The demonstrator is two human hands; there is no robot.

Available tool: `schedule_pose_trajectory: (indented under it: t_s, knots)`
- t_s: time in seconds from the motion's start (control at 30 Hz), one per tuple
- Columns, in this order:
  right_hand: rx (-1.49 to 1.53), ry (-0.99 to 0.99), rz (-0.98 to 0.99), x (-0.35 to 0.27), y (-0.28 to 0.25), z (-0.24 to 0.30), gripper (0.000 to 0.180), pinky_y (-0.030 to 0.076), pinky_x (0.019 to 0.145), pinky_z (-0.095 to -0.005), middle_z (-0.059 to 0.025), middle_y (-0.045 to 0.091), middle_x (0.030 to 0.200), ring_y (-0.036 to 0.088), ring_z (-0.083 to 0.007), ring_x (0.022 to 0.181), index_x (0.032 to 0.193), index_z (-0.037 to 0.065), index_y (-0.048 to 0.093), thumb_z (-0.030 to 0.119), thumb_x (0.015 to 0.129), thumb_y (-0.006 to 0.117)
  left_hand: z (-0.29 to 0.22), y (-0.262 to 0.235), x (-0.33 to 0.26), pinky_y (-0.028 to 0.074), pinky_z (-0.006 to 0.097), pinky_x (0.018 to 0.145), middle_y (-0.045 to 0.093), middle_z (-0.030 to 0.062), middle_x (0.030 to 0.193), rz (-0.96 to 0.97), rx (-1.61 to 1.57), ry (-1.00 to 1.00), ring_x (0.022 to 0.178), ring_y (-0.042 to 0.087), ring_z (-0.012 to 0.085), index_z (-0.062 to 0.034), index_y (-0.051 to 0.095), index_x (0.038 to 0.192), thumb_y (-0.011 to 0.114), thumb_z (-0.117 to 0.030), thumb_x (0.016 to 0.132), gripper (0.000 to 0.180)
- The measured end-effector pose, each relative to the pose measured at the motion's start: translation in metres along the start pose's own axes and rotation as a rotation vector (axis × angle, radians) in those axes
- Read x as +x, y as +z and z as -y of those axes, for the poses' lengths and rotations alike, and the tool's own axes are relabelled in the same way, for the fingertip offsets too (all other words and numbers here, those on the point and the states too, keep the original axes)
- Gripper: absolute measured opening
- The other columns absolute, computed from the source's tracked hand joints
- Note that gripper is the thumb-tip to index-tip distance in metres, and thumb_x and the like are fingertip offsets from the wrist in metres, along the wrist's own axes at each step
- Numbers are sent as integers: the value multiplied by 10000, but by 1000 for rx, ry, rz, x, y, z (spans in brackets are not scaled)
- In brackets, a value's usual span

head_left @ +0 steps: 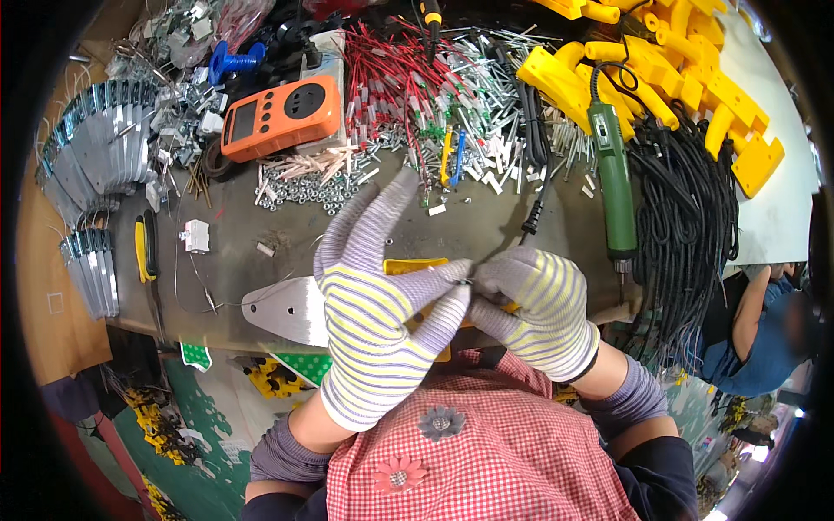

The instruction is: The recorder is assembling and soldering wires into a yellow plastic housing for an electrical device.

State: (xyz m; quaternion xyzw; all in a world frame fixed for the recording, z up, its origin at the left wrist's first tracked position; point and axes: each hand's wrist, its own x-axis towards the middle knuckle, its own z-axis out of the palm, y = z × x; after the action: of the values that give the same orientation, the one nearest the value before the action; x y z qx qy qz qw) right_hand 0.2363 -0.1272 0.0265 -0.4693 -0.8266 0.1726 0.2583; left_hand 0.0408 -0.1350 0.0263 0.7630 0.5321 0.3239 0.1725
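My left hand (369, 321), in a striped glove, pinches with thumb and a finger at the middle of the bench's near edge, its other fingers stretched toward the far side. My right hand (543, 308), gloved alike, has its fingertips closed right beside that pinch. Whatever small dark thing sits between the fingertips is too small to name. Beneath the hands lies a yellow plastic part (415, 265), mostly covered. A flat silvery metal plate (282, 311) with a rounded end and small holes sticks out left of my left hand.
An orange meter (282, 117) stands behind, beside heaped red-wired parts (391, 78) and nuts (304, 195). At right are a green electric screwdriver (615, 182), black cables (686, 217) and yellow handles (669, 69). Metal plates (104, 143) and yellow-handled pliers (146, 247) lie left. Another person (756, 339) sits at right.
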Motion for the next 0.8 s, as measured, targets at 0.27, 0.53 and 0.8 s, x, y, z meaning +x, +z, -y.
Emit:
schedule_pose_trajectory:
  t_s: [0.27,0.53,0.8]
  knots:
    - [384,221,136,7,-23,-17,253,545,738,-406,-121,699,924,675,-324,813,1034,75,715,196,819,774,-10,0,4,276,554,1107,619,5,1381,-154,255,96,1299,491,306,-261,676,737,776,-273,704,107]
    - [51,-338,-89,9,-15,-29,201,515,702,-415,-84,640,857,634,-322,787,913,90,705,235,789,768,-8,3,4,230,559,1139,603,14,1399,-36,230,97,1309,480,307,-257,682,726,789,-299,651,137]
    - [345,108,-214,4,-18,-36,62,515,663,-341,-75,649,801,634,-246,703,868,66,687,101,831,723,4,5,3,315,517,1100,576,135,1420,-29,141,169,1297,467,394,-188,742,768,808,-228,656,137]
